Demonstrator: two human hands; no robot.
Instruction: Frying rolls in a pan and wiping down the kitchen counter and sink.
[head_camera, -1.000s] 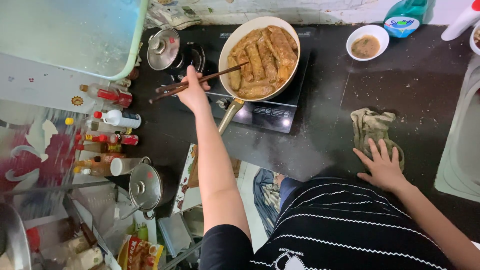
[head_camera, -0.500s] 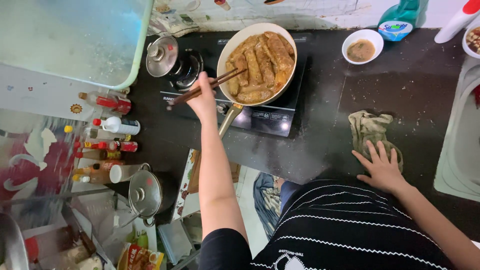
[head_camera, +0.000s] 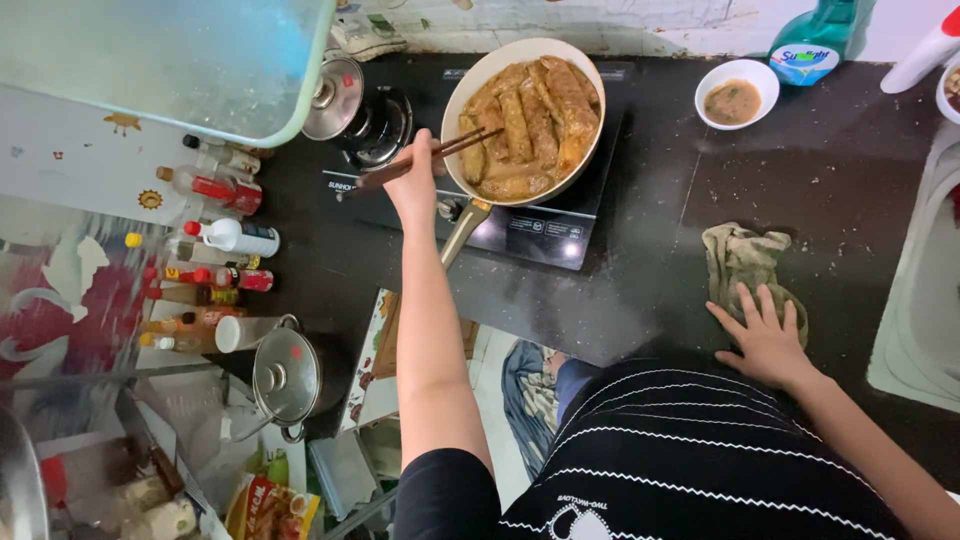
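My left hand (head_camera: 415, 185) grips a pair of dark chopsticks (head_camera: 445, 152). Their tips reach the left rim of a cream frying pan (head_camera: 478, 82). The pan holds several browned rolls (head_camera: 530, 115) in sauce and sits on a black induction cooker (head_camera: 545, 232). Its handle points toward me, just right of my left wrist. My right hand (head_camera: 765, 335) lies flat with fingers spread on the near end of a crumpled grey cloth (head_camera: 740, 255), on the dark counter (head_camera: 660, 290).
A white bowl of brown sauce (head_camera: 735, 95) and a teal bottle (head_camera: 815, 40) stand at the back right. A steel lid (head_camera: 335, 95) and small pot (head_camera: 385, 130) sit left of the pan. Condiment bottles (head_camera: 225, 240) line the left edge. A lidded pot (head_camera: 285, 375) stands below them, and a sink (head_camera: 920, 300) lies to the right.
My left hand with the chopsticks has edged slightly right toward the pan. My right hand stays on the cloth. The view wobbled a little.
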